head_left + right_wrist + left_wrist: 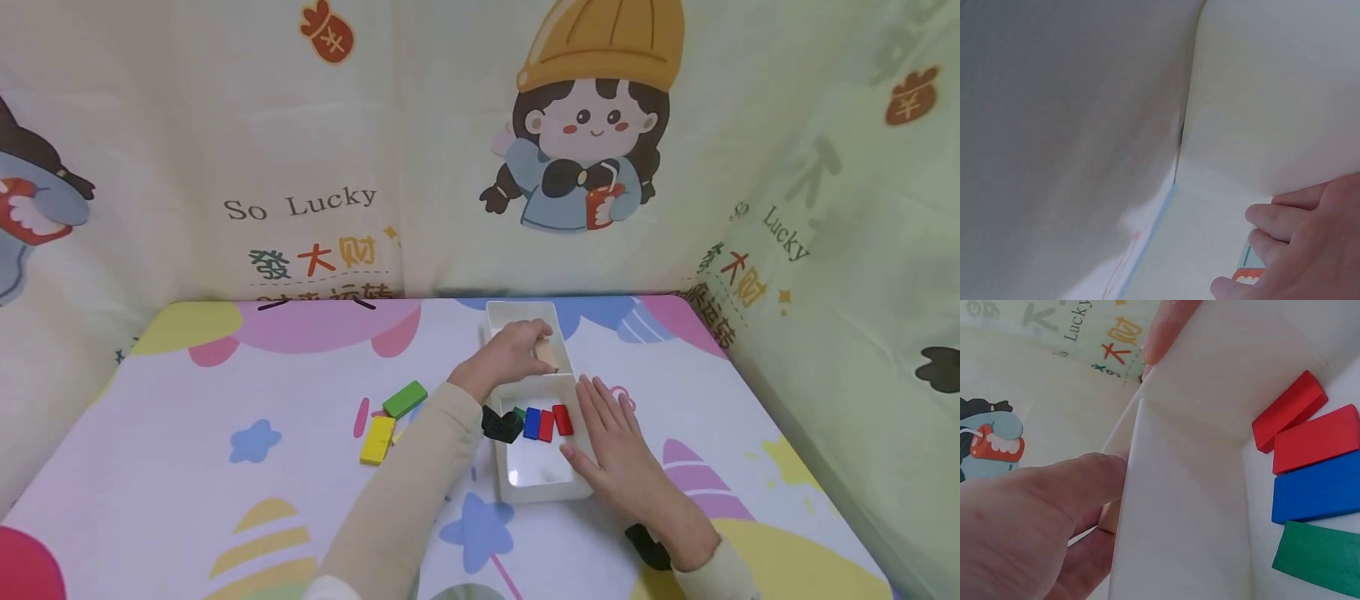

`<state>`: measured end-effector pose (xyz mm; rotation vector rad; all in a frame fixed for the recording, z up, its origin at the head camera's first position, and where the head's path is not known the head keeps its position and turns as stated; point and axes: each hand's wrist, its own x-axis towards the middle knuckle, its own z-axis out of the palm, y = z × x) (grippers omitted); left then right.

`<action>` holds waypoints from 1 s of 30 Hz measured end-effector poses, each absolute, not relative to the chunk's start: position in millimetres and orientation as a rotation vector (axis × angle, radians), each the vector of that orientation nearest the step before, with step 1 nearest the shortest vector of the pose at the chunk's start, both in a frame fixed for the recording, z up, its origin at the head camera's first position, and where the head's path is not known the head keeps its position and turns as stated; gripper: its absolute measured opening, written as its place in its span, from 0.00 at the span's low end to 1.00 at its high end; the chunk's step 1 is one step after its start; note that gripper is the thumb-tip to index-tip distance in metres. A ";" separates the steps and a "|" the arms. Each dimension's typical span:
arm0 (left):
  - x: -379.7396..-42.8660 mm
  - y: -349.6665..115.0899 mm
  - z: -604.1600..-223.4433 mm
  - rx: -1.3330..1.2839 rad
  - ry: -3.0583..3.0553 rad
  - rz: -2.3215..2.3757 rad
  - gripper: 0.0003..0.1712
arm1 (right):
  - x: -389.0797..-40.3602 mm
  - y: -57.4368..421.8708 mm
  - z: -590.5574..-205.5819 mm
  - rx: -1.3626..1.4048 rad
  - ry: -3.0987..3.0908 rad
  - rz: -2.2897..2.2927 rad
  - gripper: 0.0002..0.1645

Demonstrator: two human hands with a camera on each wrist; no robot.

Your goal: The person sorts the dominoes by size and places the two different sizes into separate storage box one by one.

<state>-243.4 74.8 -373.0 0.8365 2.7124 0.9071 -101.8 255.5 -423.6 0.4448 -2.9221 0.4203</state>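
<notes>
A white two-compartment box (545,492) stands on the table. My left hand (510,354) reaches into its far compartment, thumb and fingers pinching a tan wooden block (546,354). Only a corner of that wooden block (1110,517) shows beside the divider in the left wrist view. Against the box's right wall lies my right hand (618,446), fingers straight, thumb at the rim. In the near compartment are two red blocks (1316,439), a blue block (1319,487) and a green block (1319,556). The right wrist view has my right hand (1307,240) with extended fingers.
Left of the box, a green block (405,399) and a yellow block (377,440) lie on the patterned tablecloth (300,483), close to my left forearm. A printed cloth (442,150) hangs behind the table and along its sides.
</notes>
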 end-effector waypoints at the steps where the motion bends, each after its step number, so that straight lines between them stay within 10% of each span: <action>1: -244.7 75.9 -373.3 0.840 2.706 0.914 0.35 | -102.2 255.7 -423.2 0.449 -2.920 0.420 0.52; 30: -232.2 49.0 -361.9 0.925 2.651 1.034 0.33 | -100.5 252.7 -421.6 0.414 -2.942 0.443 0.54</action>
